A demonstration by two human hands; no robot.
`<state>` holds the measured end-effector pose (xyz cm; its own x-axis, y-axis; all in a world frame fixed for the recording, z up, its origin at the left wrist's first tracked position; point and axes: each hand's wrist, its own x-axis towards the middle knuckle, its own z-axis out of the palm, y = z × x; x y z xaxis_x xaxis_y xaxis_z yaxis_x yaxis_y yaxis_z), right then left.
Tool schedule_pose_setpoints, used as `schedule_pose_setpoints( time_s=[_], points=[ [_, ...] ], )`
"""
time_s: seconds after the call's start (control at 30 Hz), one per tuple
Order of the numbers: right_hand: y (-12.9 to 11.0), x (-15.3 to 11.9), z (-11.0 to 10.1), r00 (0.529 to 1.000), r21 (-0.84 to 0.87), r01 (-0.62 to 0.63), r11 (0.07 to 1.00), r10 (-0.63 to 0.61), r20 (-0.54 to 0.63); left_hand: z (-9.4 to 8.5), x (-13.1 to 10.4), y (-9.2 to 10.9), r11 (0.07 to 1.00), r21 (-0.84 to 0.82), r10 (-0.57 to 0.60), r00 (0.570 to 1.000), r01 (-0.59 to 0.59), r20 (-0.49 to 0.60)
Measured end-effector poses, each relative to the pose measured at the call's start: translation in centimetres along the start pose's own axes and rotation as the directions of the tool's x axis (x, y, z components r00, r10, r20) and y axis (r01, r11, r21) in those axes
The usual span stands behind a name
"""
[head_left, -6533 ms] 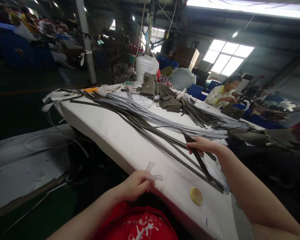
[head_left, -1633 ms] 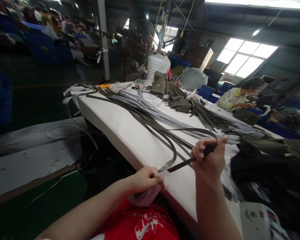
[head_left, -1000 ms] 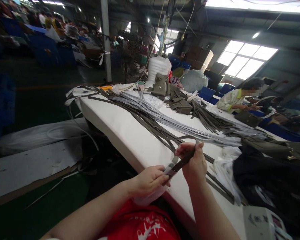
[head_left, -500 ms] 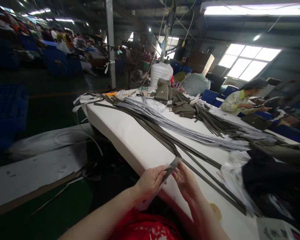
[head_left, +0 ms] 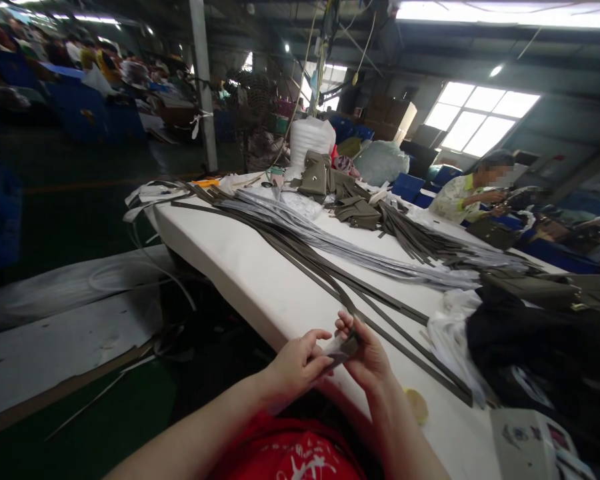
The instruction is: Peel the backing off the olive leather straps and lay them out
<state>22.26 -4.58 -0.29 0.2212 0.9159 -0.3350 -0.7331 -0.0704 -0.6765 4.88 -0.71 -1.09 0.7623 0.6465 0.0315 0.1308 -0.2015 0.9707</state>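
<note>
My left hand [head_left: 296,365] and my right hand [head_left: 368,357] are close together over the near edge of the white table [head_left: 240,267]. Between them is the end of a dark olive strap [head_left: 349,347], with what looks like a translucent film around it. My left thumb and fingers pinch its lower end. My right hand is curled round the upper part, its fingertips raised. Beyond the hands, loose dark straps [head_left: 300,252] run lengthwise across the tabletop. Beside them lies a bundle of straps in clear plastic sleeves [head_left: 355,253].
Olive bags [head_left: 316,175] and a white foam roll [head_left: 311,143] stand at the far end. Black cloth [head_left: 530,353] and a roll of yellowish tape [head_left: 417,405] lie at the right. Across the table a person [head_left: 460,197] works. White board [head_left: 70,360] lies low on the left.
My right hand has closed further round the strap, its fingers curling up. My left fingers have shifted and spread somewhat. The view has turned slightly to the right.
</note>
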Motion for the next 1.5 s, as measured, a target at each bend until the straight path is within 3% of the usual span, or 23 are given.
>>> schedule_pose_setpoints(
  time_s=[0.13,0.23,0.3,0.37,0.47,0.57,0.7,0.77,0.83,0.93,1.03,1.1,1.23,1.3,1.4,1.5],
  points=[
    [0.1,0.4,0.6,0.96,-0.245,0.272,0.931,-0.279,0.006,0.8,0.2,-0.4,0.992,-0.12,-0.026,0.993,0.04,0.115],
    [0.6,0.6,0.8,0.89,-0.437,0.418,0.797,-0.456,0.021,1.7,0.5,-0.5,0.965,-0.247,-0.076,0.995,0.09,0.066],
    [1.4,0.4,0.9,0.9,-0.517,0.389,0.762,-0.435,0.037,2.4,0.8,-0.5,0.955,-0.289,-0.088,0.995,0.07,-0.047],
    [2.2,0.0,1.4,0.948,-0.553,0.298,0.778,-0.311,0.073,2.9,1.0,-0.4,0.971,-0.239,-0.063,0.982,0.018,-0.18],
    [2.1,-0.6,2.3,0.975,-0.427,0.222,0.877,-0.19,0.116,3.1,1.0,-0.1,0.996,-0.056,0.052,0.95,-0.073,-0.309],
    [-0.8,-1.8,2.7,0.961,-0.124,0.257,0.959,-0.239,0.143,2.5,0.4,0.6,0.982,0.121,0.173,0.953,-0.147,-0.247],
    [-6.9,-4.3,1.2,0.879,0.143,0.439,0.887,-0.456,0.135,1.5,-0.9,1.3,0.953,0.241,0.207,0.975,-0.182,-0.085],
    [-9.2,-4.9,-0.2,0.828,0.189,0.537,0.822,-0.557,0.069,1.2,-1.3,1.0,0.951,0.263,0.181,0.982,-0.161,-0.05],
    [-10.4,-4.5,-1.3,0.807,0.146,0.582,0.8,-0.591,0.02,1.3,-1.3,0.4,0.969,0.227,0.1,0.995,-0.094,-0.017],
    [-10.0,-2.7,-1.9,0.862,-0.039,0.507,0.861,-0.506,0.038,2.0,-0.5,-0.3,0.998,0.044,-0.054,0.998,0.053,0.042],
    [-7.5,-1.4,-1.3,0.919,-0.229,0.394,0.89,-0.388,0.076,2.7,0.7,-0.2,0.986,-0.126,-0.102,0.994,0.108,0.047],
    [-5.2,-1.5,-0.4,0.937,-0.357,0.349,0.866,-0.333,0.109,3.0,1.5,0.3,0.977,-0.197,-0.082,0.996,0.085,0.026],
    [-2.0,-2.2,1.1,0.968,-0.642,0.249,0.726,-0.16,0.194,3.2,2.6,0.7,0.951,-0.309,-0.035,0.997,0.012,-0.071],
    [-2.3,-1.7,1.1,0.974,-0.621,0.223,0.752,-0.145,0.175,3.0,2.6,0.3,0.953,-0.301,-0.051,0.995,0.021,-0.09],
    [-4.5,-0.4,0.2,0.956,-0.401,0.293,0.868,-0.281,0.09,2.6,2.3,-0.4,0.968,-0.241,-0.085,0.994,0.067,-0.065],
    [-5.3,0.0,-0.2,0.93,-0.447,0.364,0.817,-0.342,0.132,2.5,2.2,-0.3,0.972,-0.228,-0.074,0.995,0.059,-0.06]
  ],
)
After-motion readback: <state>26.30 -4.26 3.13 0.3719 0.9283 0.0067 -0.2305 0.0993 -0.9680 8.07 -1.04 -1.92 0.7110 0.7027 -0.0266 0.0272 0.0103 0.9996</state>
